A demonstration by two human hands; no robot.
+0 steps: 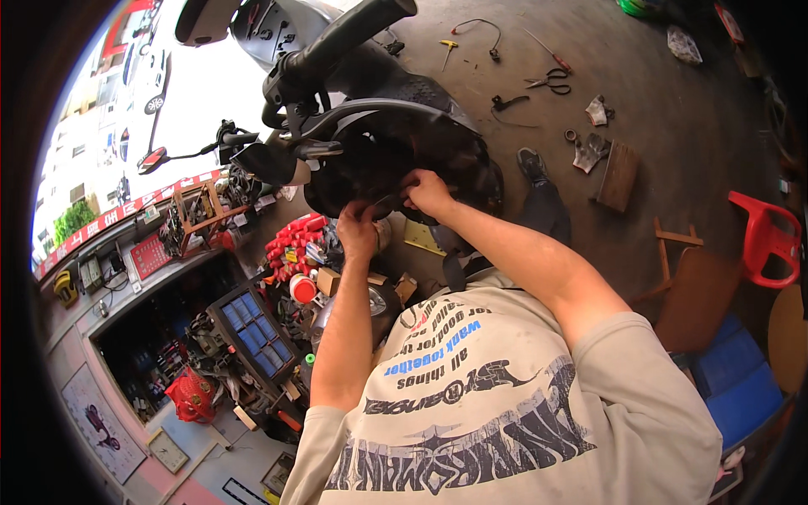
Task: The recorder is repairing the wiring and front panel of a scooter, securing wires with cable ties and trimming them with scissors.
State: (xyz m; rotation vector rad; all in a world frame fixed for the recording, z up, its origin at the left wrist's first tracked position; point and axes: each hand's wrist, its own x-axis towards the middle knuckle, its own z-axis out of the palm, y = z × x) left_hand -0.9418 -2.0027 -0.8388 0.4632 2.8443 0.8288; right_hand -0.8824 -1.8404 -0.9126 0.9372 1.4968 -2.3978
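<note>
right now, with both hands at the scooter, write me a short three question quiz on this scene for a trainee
1. Where are the left hand and right hand?
2. True or false: the black-handled scissors lie on the floor.
3. What colour is the handle of the T-shaped tool: a) blue, b) yellow, c) green?

Key:
1. By the dark, open part of the scooter.
2. True.
3. b.

From back here I'm seeing a beige T-shirt (505,337), short loose sleeves (644,396), big jagged dark lettering (505,442) across the chest! Smaller print (433,347) sits below, bright blue in it! Left hand (359,229) bare, right hand (429,194) bare! And I catch a dark trouser leg (545,215), a dark-and-pale shoe (532,167)!
</note>
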